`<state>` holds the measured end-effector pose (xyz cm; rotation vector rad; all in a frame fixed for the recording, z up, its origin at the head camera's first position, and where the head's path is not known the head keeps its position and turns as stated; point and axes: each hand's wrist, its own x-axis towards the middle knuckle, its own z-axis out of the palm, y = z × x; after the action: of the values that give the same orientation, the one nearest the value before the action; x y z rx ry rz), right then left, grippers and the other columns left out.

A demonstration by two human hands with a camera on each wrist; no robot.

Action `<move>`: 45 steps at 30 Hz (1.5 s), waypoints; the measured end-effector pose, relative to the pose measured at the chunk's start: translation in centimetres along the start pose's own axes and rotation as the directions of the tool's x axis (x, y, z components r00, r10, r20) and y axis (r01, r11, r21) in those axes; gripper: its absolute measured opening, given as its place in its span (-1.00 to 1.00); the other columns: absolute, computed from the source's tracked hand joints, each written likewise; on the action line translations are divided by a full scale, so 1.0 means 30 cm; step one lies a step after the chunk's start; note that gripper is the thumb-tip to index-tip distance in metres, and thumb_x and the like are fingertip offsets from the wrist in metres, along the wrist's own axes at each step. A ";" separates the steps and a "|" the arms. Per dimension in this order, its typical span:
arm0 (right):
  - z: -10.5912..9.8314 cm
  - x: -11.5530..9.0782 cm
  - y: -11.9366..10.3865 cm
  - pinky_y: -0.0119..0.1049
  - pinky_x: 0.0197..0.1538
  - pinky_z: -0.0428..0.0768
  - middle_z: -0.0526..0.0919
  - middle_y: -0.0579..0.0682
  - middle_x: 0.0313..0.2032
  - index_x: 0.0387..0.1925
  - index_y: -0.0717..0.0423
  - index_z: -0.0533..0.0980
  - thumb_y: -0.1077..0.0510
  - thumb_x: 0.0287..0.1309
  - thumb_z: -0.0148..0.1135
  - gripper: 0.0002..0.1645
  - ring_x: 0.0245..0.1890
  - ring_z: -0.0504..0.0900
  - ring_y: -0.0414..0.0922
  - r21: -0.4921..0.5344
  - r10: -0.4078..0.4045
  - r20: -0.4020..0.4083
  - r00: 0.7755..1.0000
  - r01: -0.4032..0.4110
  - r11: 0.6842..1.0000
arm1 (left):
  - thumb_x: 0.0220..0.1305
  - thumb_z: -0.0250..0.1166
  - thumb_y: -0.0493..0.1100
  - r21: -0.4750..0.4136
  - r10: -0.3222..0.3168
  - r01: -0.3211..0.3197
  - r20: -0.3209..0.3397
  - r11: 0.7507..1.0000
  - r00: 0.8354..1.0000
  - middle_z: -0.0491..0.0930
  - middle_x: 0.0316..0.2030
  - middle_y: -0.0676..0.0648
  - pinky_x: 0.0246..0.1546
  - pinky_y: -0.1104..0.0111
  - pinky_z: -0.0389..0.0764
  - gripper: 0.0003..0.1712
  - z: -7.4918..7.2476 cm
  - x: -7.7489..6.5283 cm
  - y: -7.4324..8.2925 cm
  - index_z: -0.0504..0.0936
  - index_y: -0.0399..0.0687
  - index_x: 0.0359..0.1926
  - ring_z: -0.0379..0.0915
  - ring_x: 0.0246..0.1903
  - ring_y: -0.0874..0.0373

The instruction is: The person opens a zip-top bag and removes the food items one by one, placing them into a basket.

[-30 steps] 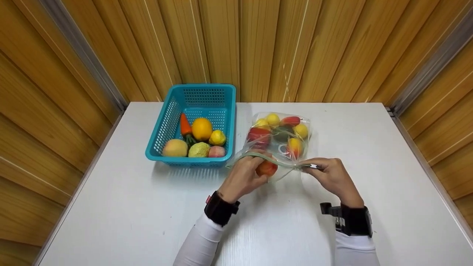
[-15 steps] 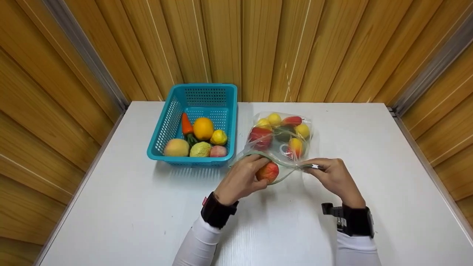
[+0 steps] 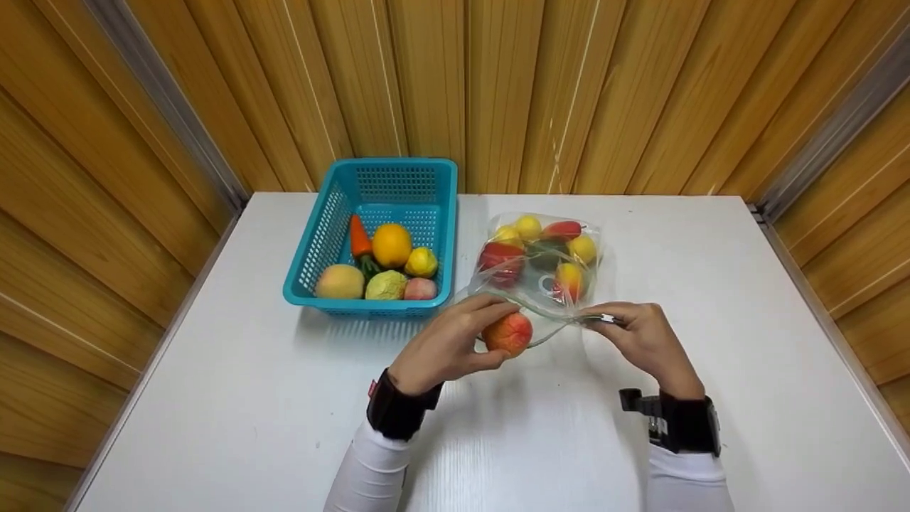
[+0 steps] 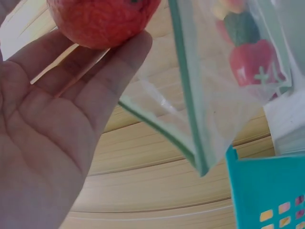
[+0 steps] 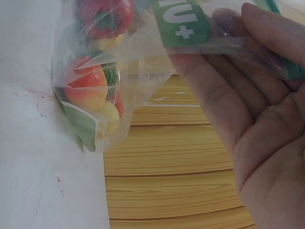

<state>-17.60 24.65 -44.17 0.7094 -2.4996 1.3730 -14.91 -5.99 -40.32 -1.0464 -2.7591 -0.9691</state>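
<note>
A round red-orange fruit (image 3: 508, 334) sits between the curled fingers and thumb of my left hand (image 3: 444, 345), at the mouth of a clear zip bag (image 3: 522, 288). In the left wrist view the fruit (image 4: 102, 21) has a crinkled red skin and lies beside the bag's green zip edge (image 4: 183, 71). My right hand (image 3: 640, 338) pinches the right end of the bag's mouth, near a white slider (image 3: 606, 318). Inside the bag lie a red bell pepper (image 3: 501, 262), a red-yellow fruit (image 3: 569, 277), a dark green piece (image 3: 546, 250) and several yellow fruits.
Left of the bag stands a blue basket (image 3: 298, 300) holding a carrot (image 3: 360, 238), an orange (image 3: 392, 245), a peach (image 3: 340, 281) and other produce. Wood-patterned walls (image 3: 498, 92) border the white table (image 3: 284, 427) at the back and sides.
My left hand has drawn the red-orange fruit out from behind the bag's rim, toward me and slightly left, so more of it shows. My right hand keeps its hold on the bag's edge.
</note>
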 end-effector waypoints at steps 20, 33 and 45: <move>-0.008 -0.003 -0.008 -0.61 -0.24 0.61 0.82 0.09 -0.24 -0.19 0.22 0.79 0.41 0.14 0.44 -0.81 -0.26 0.77 -0.20 0.023 0.007 0.001 1.000 -0.007 1.000 | 0.22 0.55 -0.03 0.006 -0.092 0.099 -0.318 0.995 0.944 0.60 0.06 -0.15 -0.01 0.29 0.70 -0.36 -0.148 -0.023 0.007 0.61 -0.21 0.25 0.57 -0.05 0.05; -0.012 -0.005 -0.006 -0.62 -0.23 0.60 0.82 0.10 -0.24 -0.20 0.22 0.79 0.40 0.13 0.44 -0.81 -0.25 0.77 -0.23 0.016 0.009 0.000 1.000 -0.009 1.000 | 0.31 0.48 -0.05 0.054 -0.240 0.269 -0.310 0.962 0.920 0.57 0.14 -0.27 -0.02 0.18 0.72 -0.26 -0.304 0.063 -0.046 0.47 -0.29 0.39 0.53 0.02 -0.08; -0.010 -0.003 -0.001 -0.61 -0.23 0.62 0.82 0.10 -0.25 -0.20 0.25 0.79 0.45 0.10 0.45 -0.79 -0.27 0.78 -0.25 0.005 0.021 -0.009 1.000 -0.021 1.000 | 0.33 0.41 -0.05 0.138 -0.354 0.385 -0.204 0.912 0.913 0.58 -0.02 -0.25 -0.15 0.20 0.68 -0.42 -0.368 0.233 -0.180 0.56 -0.29 0.24 0.51 -0.13 -0.08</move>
<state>-17.53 24.91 -44.01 0.6789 -2.5045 1.3862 -25.58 -11.25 -32.66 -0.3937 -2.8809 -0.7796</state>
